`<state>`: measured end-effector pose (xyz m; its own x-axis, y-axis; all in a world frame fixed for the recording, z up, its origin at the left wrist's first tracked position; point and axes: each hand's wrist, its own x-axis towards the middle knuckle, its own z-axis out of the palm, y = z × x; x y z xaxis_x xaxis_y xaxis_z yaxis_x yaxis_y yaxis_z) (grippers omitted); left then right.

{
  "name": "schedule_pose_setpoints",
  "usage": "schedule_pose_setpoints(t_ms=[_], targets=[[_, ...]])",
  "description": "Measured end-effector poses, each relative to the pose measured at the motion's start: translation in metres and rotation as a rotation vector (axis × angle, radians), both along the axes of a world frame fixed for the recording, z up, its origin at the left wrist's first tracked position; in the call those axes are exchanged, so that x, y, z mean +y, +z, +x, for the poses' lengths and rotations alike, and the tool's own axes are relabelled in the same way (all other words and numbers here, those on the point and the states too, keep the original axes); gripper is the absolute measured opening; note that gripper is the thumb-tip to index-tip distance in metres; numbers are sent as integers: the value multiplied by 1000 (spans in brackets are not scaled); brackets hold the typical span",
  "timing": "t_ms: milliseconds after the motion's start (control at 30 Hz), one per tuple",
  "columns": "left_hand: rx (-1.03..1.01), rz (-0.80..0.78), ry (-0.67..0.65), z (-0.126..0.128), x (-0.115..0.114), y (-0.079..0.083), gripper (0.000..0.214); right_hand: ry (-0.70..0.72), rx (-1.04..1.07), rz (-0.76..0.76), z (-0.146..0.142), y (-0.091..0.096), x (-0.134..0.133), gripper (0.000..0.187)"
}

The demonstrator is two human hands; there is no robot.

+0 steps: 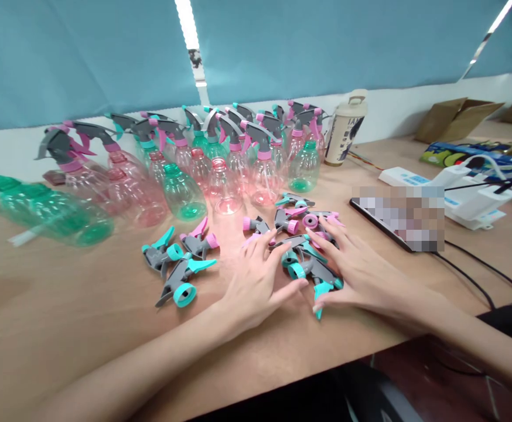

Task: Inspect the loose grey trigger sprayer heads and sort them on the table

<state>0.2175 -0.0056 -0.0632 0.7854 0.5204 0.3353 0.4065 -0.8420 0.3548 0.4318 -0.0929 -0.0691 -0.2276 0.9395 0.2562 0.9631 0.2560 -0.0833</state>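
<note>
My left hand [260, 278] reaches over the table with its fingers spread, at the left edge of a loose pile of spray bottle trigger heads. Across the pile, my right hand [361, 269] is also spread, its fingers over the right side and its thumb by a grey and teal trigger head [320, 272]. Grey and pink heads, one of them a trigger head [286, 221], lie just beyond my fingertips, and my hands partly hide others. To the left of my left hand lies a smaller group, with a teal-collared trigger head [181, 284] and a pink-collared trigger head [200, 239].
Clear green and pink bottles stand behind, many with sprayer tops; an open-necked green bottle [183, 196] is among them. Green bottles [58, 214] lean at far left. A phone [383, 220], white power strip [449, 193], black cables, tumbler [344, 129] and cardboard box [447, 120] occupy the right.
</note>
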Motion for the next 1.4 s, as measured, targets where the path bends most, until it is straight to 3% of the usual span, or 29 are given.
schedule_pose_setpoints(t_ms=[167,367,500,633,933,1067,1233,1400], targets=[[91,44,126,-2,10,-3,56,-107,-11,26,6,-5,14,96],[147,104,111,-3,10,-4,57,-236,-47,87,6,-5,14,87],[127,160,62,-2,5,-5,55,-86,-47,162,-8,7,-2,68],[108,104,55,-2,8,-9,57,74,-32,132,-26,8,-17,57],[-19,38,-96,-7,9,-10,47,-36,28,132,-44,6,-15,40],[-109,2,-158,-25,-5,-6,34,-5,98,108,-53,7,-23,35],[-82,-72,-166,-56,-20,-2,31,154,298,19,-78,8,-42,29],[-48,-82,-191,-71,-17,-1,28,308,386,-10,-91,6,-32,31]])
